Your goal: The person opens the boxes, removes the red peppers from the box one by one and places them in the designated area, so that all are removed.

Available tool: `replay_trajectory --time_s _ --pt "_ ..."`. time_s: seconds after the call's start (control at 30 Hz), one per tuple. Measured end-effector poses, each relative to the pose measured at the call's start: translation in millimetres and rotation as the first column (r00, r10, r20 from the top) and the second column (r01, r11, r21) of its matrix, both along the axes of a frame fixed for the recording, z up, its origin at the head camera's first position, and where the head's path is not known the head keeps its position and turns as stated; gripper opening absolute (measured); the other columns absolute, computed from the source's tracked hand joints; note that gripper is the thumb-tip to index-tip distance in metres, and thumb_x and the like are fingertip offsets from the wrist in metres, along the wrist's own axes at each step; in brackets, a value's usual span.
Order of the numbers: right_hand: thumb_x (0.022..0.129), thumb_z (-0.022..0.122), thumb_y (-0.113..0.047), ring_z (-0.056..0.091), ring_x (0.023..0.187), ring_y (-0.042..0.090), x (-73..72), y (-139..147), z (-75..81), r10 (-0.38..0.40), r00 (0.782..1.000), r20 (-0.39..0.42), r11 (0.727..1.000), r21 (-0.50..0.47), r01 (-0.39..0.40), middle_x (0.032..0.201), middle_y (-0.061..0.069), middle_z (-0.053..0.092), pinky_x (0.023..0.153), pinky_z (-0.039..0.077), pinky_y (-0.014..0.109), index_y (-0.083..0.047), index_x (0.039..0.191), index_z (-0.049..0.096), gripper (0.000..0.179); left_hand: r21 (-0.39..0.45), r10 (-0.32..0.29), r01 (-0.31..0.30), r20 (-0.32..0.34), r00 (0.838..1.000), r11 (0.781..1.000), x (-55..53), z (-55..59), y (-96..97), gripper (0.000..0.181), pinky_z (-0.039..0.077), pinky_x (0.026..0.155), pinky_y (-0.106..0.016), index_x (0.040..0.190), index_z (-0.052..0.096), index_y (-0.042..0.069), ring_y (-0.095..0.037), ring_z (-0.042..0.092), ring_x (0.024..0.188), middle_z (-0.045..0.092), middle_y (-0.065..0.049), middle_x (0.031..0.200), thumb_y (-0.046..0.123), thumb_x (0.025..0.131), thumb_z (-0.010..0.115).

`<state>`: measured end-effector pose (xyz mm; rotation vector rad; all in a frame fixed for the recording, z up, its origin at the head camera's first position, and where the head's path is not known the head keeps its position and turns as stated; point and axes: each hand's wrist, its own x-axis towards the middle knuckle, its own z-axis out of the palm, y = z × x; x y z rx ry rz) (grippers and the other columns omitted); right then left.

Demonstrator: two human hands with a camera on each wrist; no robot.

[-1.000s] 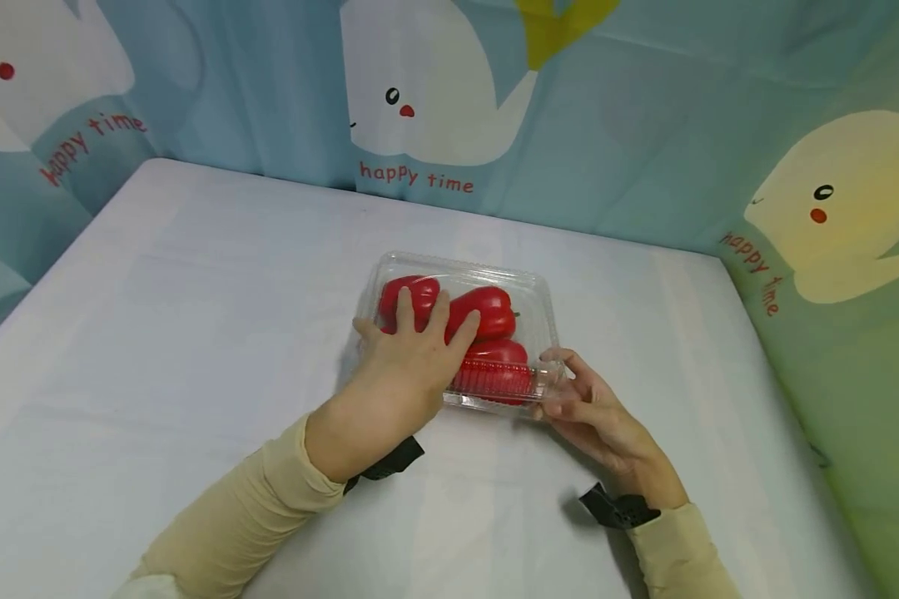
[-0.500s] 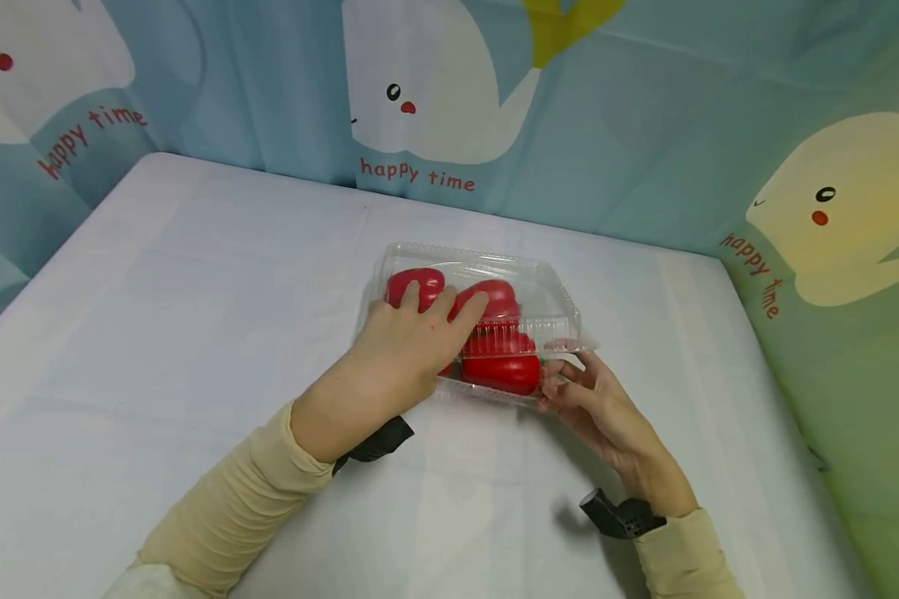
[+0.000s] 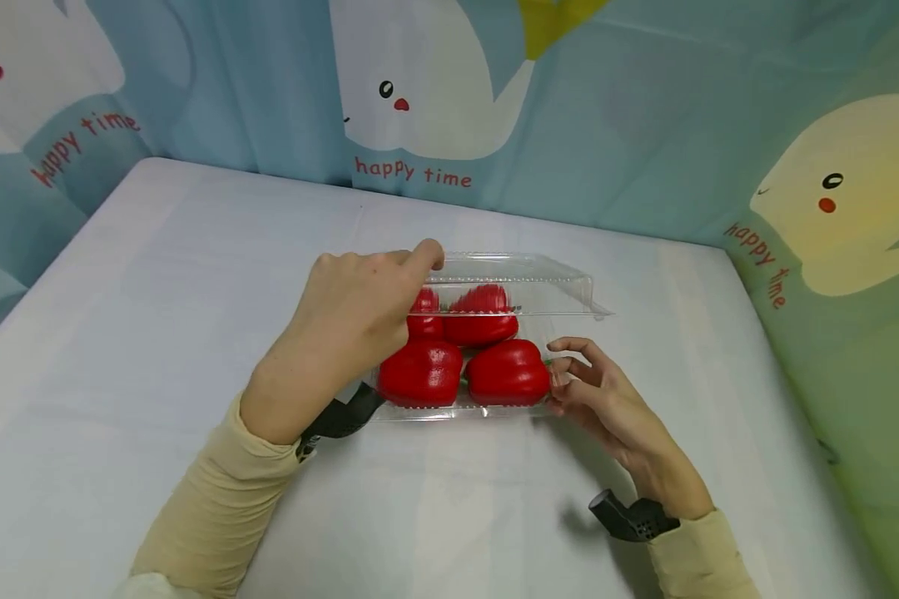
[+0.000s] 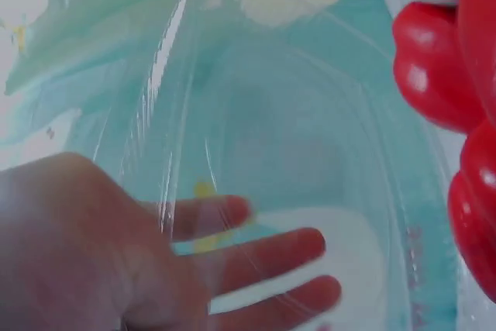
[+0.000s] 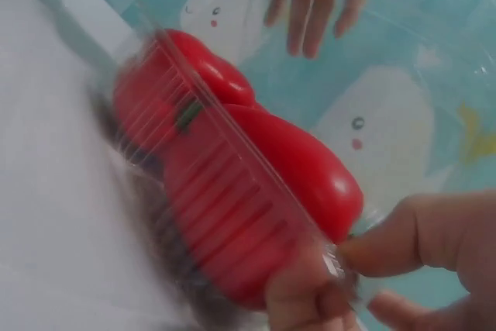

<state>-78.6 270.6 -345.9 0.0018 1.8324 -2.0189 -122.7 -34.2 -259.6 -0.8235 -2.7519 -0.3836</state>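
Observation:
Several red bell peppers (image 3: 421, 373) sit in a clear plastic clamshell box (image 3: 449, 412) on the table. Its transparent lid (image 3: 524, 266) is tilted up at the back, with the front of the box uncovered. My left hand (image 3: 352, 312) holds the lid at its left side; in the left wrist view, three fingers (image 4: 263, 261) of it show through the plastic. My right hand (image 3: 607, 395) steadies the base at the front right corner. The right wrist view shows its thumb (image 5: 387, 246) and a finger pinching the box's rim beside a pepper (image 5: 310, 164).
A white cloth (image 3: 157, 333) covers the table. Behind and to the right hangs a blue-green curtain (image 3: 644, 125) printed with whales and red lettering. Each wrist carries a small black camera mount (image 3: 633, 517).
The lid has swung up and back from lying over the peppers. My left hand has gone from spread on the lid's top to its left side, while my right hand keeps its corner.

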Motion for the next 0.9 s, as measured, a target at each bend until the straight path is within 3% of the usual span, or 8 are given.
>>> replay_trajectory --time_s 0.1,0.2,0.3,0.4,0.47,0.53,0.7,0.9 --pt "0.094 0.045 0.009 0.054 0.079 0.011 0.3 0.0 1.7 0.025 1.000 0.004 1.000 0.006 -0.025 0.095 0.001 0.051 0.074 0.057 0.026 -0.008 0.132 0.035 0.043 0.120 0.010 -0.007 -0.019 1.000 0.993 -2.6 2.8 -8.0 0.041 0.049 0.048 -0.032 0.124 0.059 0.012 -0.022 0.064 0.068 0.073 -0.006 0.103 -0.003 0.085 0.058" --pt "0.094 0.045 0.009 0.055 0.080 0.010 0.8 -0.6 1.4 0.044 0.999 0.003 0.999 -0.016 -0.044 0.098 0.002 0.050 0.077 0.058 0.029 -0.006 0.131 0.033 0.042 0.286 -0.014 0.046 -0.112 0.994 0.957 -10.0 -0.7 -11.6 0.043 0.047 0.048 -0.030 0.129 0.058 0.008 -0.022 0.063 0.074 0.066 -0.010 0.126 -0.006 0.088 0.050" --pt "0.094 0.046 0.010 0.056 0.080 0.010 1.4 -0.9 0.7 0.053 0.999 0.011 0.998 -0.037 -0.052 0.101 0.002 0.048 0.079 0.060 0.032 -0.005 0.130 0.033 0.042 0.448 -0.012 0.100 -0.194 0.981 0.889 -20.4 -6.5 -14.6 0.044 0.053 0.059 -0.030 0.132 0.053 0.002 -0.023 0.062 0.080 0.060 -0.014 0.132 -0.009 0.090 0.048" --pt "0.095 0.048 0.009 0.057 0.080 0.010 1.3 -0.8 0.3 0.081 0.997 0.015 0.995 -0.053 -0.080 0.102 0.003 0.047 0.080 0.061 0.035 -0.005 0.129 0.032 0.040 0.579 0.020 0.120 -0.229 0.973 0.807 -30.7 -12.5 -18.8 0.047 0.059 0.082 -0.033 0.137 0.046 -0.002 -0.025 0.064 0.104 0.056 -0.017 0.133 -0.008 0.091 0.051" --pt "0.096 0.050 0.007 0.057 0.080 0.011 1.7 0.3 -0.5 0.106 0.994 0.013 0.993 -0.061 -0.105 0.102 0.002 0.046 0.081 0.061 0.036 -0.005 0.127 0.032 0.038 0.642 0.027 0.111 -0.201 0.979 0.758 -35.8 -16.0 -19.9 0.053 0.056 0.096 -0.039 0.142 0.040 -0.003 -0.027 0.057 0.124 0.053 -0.019 0.136 -0.007 0.090 0.055" --pt "0.097 0.051 0.006 0.057 0.080 0.011 2.2 1.6 -0.9 0.136 0.991 0.007 0.989 -0.064 -0.135 0.102 0.002 0.045 0.083 0.060 0.038 -0.004 0.125 0.032 0.036 0.668 0.034 0.061 -0.129 0.991 0.741 -39.6 -19.5 -20.9 0.063 0.053 0.101 -0.041 0.149 0.031 -0.002 -0.028 0.053 0.130 0.047 -0.020 0.142 -0.004 0.091 0.056" --pt "0.097 0.051 0.005 0.058 0.082 0.012 2.8 4.1 -0.9 0.189 0.982 -0.008 0.980 -0.061 -0.189 0.102 0.003 0.045 0.088 0.059 0.042 -0.005 0.125 0.032 0.035 0.591 0.025 -0.057 0.061 0.998 0.804 -44.7 -26.4 -23.2 0.080 0.044 0.111 -0.044 0.158 0.009 0.000 -0.030 0.043 0.138 0.030 -0.019 0.157 0.005 0.094 0.057" --pt "0.097 0.053 0.005 0.060 0.084 0.014 2.8 6.6 -0.8 0.206 0.978 -0.011 0.978 -0.040 -0.207 0.105 0.005 0.047 0.087 0.060 0.041 -0.004 0.127 0.032 0.038 0.482 -0.027 -0.065 0.182 0.983 0.874 -43.9 -28.9 -25.2 0.077 0.034 0.119 -0.044 0.158 0.010 0.004 -0.027 0.030 0.149 0.021 -0.015 0.162 0.013 0.097 0.055"
